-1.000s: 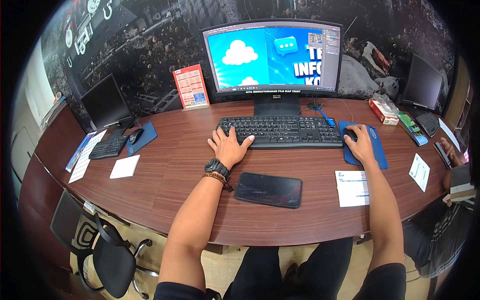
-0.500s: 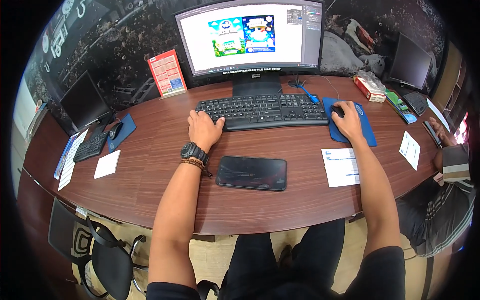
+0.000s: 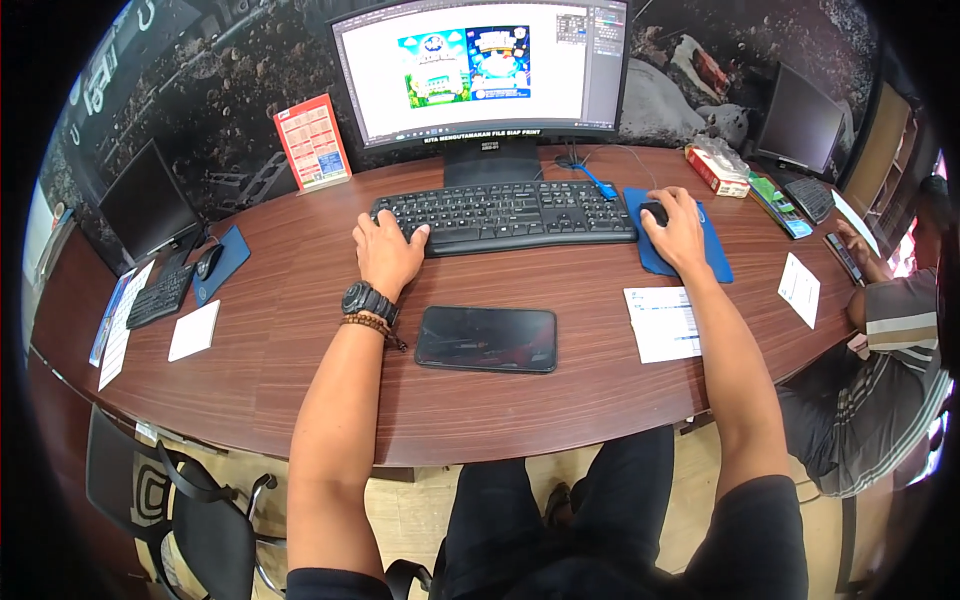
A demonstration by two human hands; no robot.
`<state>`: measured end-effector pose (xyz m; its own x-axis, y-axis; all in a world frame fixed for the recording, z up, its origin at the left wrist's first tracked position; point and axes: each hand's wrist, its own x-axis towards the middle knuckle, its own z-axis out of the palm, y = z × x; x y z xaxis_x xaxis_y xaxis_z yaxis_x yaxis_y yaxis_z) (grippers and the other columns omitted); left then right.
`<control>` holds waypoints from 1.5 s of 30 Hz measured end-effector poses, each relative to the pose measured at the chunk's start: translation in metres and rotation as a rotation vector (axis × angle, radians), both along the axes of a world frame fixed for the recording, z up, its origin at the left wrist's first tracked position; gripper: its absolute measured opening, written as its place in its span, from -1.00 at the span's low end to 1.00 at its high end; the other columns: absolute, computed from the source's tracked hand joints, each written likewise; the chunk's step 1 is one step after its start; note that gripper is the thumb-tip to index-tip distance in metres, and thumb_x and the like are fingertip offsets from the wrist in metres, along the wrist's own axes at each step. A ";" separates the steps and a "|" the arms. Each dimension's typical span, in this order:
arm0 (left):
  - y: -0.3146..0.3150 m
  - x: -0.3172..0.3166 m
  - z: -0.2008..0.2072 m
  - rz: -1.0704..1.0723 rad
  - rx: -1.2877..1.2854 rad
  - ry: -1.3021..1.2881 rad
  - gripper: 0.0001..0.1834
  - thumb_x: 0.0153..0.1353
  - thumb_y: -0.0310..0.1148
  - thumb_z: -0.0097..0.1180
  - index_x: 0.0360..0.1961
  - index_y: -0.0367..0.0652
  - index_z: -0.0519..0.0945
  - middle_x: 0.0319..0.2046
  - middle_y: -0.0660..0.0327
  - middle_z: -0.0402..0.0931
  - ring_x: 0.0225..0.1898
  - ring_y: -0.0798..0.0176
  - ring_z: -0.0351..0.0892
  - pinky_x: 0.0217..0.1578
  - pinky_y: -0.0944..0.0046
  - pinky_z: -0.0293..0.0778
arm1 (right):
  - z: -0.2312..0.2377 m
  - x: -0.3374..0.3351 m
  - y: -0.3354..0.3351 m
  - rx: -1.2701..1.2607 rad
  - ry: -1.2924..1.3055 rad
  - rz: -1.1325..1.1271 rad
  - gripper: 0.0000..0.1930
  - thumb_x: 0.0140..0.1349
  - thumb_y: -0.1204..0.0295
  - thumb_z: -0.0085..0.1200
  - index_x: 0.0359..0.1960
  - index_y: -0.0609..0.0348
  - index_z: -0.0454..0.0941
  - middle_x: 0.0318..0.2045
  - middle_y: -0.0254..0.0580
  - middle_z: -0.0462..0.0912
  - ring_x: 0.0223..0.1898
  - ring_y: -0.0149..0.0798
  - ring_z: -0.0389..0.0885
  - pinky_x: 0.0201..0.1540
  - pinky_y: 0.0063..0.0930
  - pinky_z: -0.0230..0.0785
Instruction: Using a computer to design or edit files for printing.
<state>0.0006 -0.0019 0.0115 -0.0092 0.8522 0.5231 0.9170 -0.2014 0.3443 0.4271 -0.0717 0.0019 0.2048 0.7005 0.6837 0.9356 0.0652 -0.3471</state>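
My left hand (image 3: 391,252) rests at the left end of a black keyboard (image 3: 510,214), fingers spread over its corner keys and thumb by its front edge. The hand grips nothing. Over a blue mouse pad (image 3: 714,258), my right hand (image 3: 678,235) curls around a black computer mouse (image 3: 655,213), which it partly hides. Behind the keyboard stands a curved monitor (image 3: 375,95), showing two colourful poster designs side by side, one green and sky-blue, one dark blue. A large black phone (image 3: 486,340) lies on the desk between my forearms.
A printed paper (image 3: 662,325) lies partly under my right forearm. A red-and-white desk calendar (image 3: 312,143) stands left of the monitor. Farther left are a second monitor (image 3: 150,208) and an office chair (image 3: 212,525). At right, a co-worker (image 3: 900,315) holds a dark phone (image 3: 846,259).
The view has shifted slightly right, so the desk sits farther left and the co-worker shows more. Both hands keep their places on the keyboard and mouse.
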 end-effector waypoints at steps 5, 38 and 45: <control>0.008 -0.011 -0.010 0.005 0.071 -0.013 -0.58 0.27 -0.22 0.19 0.06 -0.25 0.54 0.08 -0.15 0.36 0.19 -0.26 0.31 0.22 -0.15 0.26 | 0.019 -0.026 0.002 0.240 -0.226 0.125 -0.75 0.10 0.39 0.19 -0.16 0.12 0.66 -0.02 -0.06 0.53 0.22 0.13 0.38 0.26 -0.10 0.26; -0.002 0.007 0.001 0.061 -0.027 0.084 -0.41 0.36 0.07 -0.03 -0.11 -0.35 0.66 0.03 -0.21 0.36 0.05 -0.24 0.41 0.08 -0.16 0.41 | 0.004 -0.013 -0.002 -0.034 0.001 0.012 -0.71 0.21 0.25 0.18 -0.10 0.11 0.67 -0.02 -0.09 0.57 0.07 0.04 0.54 0.12 -0.16 0.40; 0.001 0.000 -0.004 0.060 -0.127 0.022 -0.09 0.27 0.32 -0.01 0.39 -0.20 0.29 0.40 -0.40 -0.06 0.45 -0.41 -0.12 0.35 -0.46 -0.17 | 0.001 -0.007 -0.003 -0.115 0.074 -0.034 -0.66 0.16 0.25 0.17 -0.05 0.05 0.68 0.04 -0.08 0.55 0.08 0.04 0.55 0.13 -0.18 0.41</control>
